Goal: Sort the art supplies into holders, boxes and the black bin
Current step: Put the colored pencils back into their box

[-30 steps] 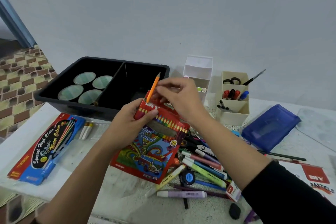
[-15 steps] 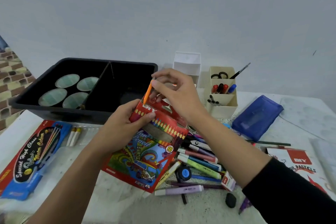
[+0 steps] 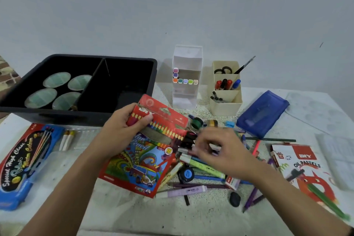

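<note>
Dropped from pencil box (image 3: pixel 145 157) mouth to pen pile (image 3: pixel 203 168) just right of it: right hand (image 3: pixel 220 151), fingers curled, grip unclear through blur. Gripping box top: left hand (image 3: pixel 122 128); black bin (image 3: pixel 76 118) just behind. Step judged: refilling box. Next: pinch one pencil free.

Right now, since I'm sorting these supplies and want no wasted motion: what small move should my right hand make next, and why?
Probably lower the right hand and pinch one loose pencil from the pile under it. The left hand grips the colour pencil box by its top, ready to receive, while the right hand's fingers hover blurred over the pile; whether they hold anything, I cannot tell.
</note>
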Motion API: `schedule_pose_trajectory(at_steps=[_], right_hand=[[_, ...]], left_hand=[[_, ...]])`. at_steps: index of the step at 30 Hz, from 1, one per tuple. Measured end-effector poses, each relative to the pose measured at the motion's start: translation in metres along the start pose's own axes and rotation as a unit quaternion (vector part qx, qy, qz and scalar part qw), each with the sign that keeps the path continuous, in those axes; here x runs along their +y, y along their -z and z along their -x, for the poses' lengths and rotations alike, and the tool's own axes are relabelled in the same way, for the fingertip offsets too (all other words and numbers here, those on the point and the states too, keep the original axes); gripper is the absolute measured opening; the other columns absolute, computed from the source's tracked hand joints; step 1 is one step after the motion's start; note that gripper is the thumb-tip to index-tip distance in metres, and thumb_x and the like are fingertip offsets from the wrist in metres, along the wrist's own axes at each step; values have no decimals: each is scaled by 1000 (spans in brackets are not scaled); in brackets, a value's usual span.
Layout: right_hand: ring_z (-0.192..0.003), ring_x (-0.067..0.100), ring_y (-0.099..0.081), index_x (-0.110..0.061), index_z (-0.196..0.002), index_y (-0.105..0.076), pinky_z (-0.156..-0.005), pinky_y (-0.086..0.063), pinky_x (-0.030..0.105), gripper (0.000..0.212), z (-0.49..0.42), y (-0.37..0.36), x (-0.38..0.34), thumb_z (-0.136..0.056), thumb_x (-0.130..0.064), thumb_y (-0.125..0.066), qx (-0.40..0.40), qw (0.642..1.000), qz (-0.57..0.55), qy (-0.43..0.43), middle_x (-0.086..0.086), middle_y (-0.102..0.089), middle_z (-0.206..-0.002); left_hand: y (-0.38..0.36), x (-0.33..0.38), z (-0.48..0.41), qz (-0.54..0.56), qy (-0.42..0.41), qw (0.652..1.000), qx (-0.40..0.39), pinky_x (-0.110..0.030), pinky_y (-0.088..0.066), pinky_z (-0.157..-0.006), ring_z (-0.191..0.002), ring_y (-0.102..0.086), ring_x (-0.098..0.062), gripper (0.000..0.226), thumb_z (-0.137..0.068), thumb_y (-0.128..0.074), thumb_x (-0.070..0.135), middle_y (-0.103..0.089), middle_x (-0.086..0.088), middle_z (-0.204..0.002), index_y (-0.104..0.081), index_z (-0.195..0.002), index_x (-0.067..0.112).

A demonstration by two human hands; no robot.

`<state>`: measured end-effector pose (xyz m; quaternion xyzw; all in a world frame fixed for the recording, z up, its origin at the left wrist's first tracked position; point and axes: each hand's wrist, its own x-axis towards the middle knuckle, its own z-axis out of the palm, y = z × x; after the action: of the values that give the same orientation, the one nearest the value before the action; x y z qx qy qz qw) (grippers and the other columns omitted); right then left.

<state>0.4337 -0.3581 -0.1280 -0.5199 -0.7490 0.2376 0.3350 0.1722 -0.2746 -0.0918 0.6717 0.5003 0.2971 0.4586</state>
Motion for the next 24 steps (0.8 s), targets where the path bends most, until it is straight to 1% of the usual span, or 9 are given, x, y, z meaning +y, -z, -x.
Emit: schedule_pose_trajectory(at_steps=[1, 3, 6, 8, 10, 12, 18, 20, 24], right_hand=[[-75, 9, -58, -19, -85, -70, -69, -49, 28, 11, 11, -3, 6, -88, -28, -76, -54, 998, 24, 10, -13, -61, -79], [-94, 5, -56, -24, -105, -71, -84, -48, 30, 29, 27, -13, 16, -86, -46, -75, -134, 984, 107, 41, -12, -61, -100], [-123, 13, -43, -37, -134, -55, -98, -37, 32, 54, 39, -33, 25, -87, -62, -64, -196, 954, 204, 97, -9, -47, -128], [-132, 23, -40, -39, -134, -56, -100, -38, 40, 47, 40, -44, 29, -91, -59, -60, -192, 941, 241, 143, -3, -44, -138], [-129, 28, -44, -38, -128, -63, -95, -44, 45, 36, 38, -52, 35, -96, -53, -58, -164, 941, 250, 160, 3, -47, -139], [-122, 28, -48, -36, -123, -68, -89, -44, 44, 29, 35, -57, 40, -100, -47, -55, -135, 945, 248, 166, 6, -51, -136], [-113, 28, -54, -27, -117, -71, -82, -45, 40, 24, 23, -62, 45, -103, -37, -55, -73, 946, 262, 178, 12, -58, -129], [-115, 29, -54, -28, -117, -72, -83, -48, 44, 21, 17, -61, 47, -99, -30, -61, -71, 945, 266, 175, 13, -59, -131], [-121, 33, -54, -24, -120, -73, -90, -50, 54, 32, 0, -56, 55, -89, -14, -72, -56, 949, 276, 143, 15, -58, -136]], left_hand=[[3, -1, 0, -3, 2, 1000, 9, -35, -60, -70, -78, -76, -13, 15, -95, -62, 36, -76, 7, -92, -62, -101, 22], [8, -2, 1, -12, 5, 1000, 26, -36, -58, -69, -76, -76, -14, 14, -94, -63, 37, -76, 7, -91, -62, -100, 24], [14, -4, 2, -22, 4, 999, 41, -35, -57, -68, -76, -75, -13, 16, -94, -63, 38, -76, 8, -91, -61, -101, 24], [18, -6, 4, -34, 0, 998, 56, -37, -57, -69, -76, -75, -13, 17, -94, -62, 39, -75, 8, -91, -61, -101, 24], [22, -9, 6, -37, -1, 997, 72, -42, -59, -73, -78, -75, -14, 18, -93, -62, 41, -76, 6, -93, -61, -102, 25], [27, -12, 10, -29, 3, 996, 83, -47, -60, -76, -81, -76, -15, 20, -93, -62, 42, -76, 4, -96, -62, -104, 26], [39, -21, 19, -2, 21, 993, 120, -48, -60, -79, -83, -76, -17, 21, -93, -62, 41, -76, 3, -99, -63, -107, 25], [42, -23, 22, 3, 25, 991, 129, -48, -60, -80, -84, -76, -17, 20, -94, -62, 40, -76, 3, -99, -63, -108, 25], [42, -26, 26, 5, 27, 991, 133, -46, -60, -78, -83, -76, -16, 22, -94, -62, 40, -76, 4, -98, -62, -109, 24]])
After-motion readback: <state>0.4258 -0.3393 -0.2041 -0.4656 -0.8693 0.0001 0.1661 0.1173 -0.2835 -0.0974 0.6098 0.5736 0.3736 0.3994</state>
